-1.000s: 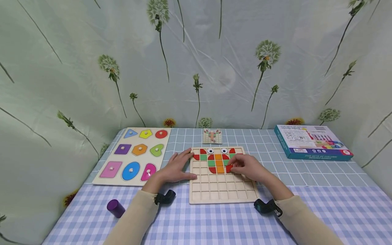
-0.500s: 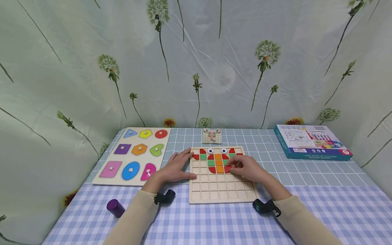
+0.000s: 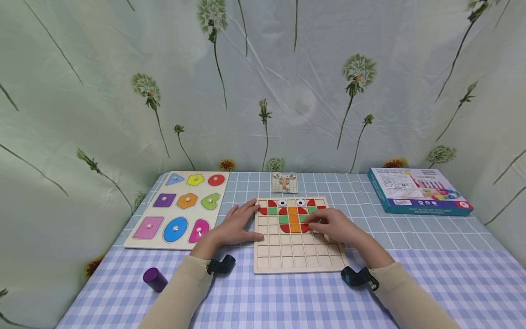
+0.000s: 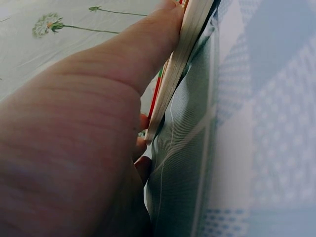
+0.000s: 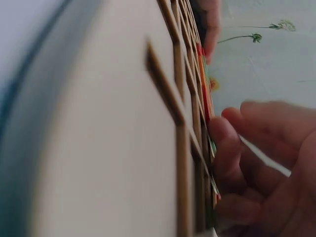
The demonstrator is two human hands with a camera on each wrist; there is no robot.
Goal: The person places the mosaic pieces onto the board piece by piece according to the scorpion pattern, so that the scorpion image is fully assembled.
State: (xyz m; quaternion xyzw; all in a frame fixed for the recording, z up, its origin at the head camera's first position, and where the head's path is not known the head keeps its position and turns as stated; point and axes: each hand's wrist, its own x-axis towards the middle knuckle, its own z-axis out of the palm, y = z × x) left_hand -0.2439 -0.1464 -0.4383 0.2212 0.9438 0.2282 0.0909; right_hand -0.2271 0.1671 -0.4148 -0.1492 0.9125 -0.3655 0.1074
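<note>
A wooden grid board (image 3: 287,262) lies in front of me, its upper rows partly filled with red, green and orange tiles and two eye tiles (image 3: 301,202). My left hand (image 3: 236,227) rests along the board's left side, thumb on its edge (image 4: 190,37) and fingers extended toward the far corner. My right hand (image 3: 333,224) bends its fingers over the board. Its thumb and fingertips (image 5: 222,129) are at a red quarter-circle tile (image 3: 305,227), beside the orange column (image 3: 295,227). The tile sits in its cell; the fingers partly cover the neighbouring cells.
A shape puzzle board with knobs (image 3: 222,183) lies to the left. Nearer me stands a purple cylinder (image 3: 155,279). A small pattern card (image 3: 285,183) lies behind the grid board, and a flat teal box (image 3: 419,191) at the far right. Checked cloth covers the table.
The red tile at my right fingertips has turned and settled into its cell beside the orange column. My right fingers have shifted slightly; the left hand has stayed in place.
</note>
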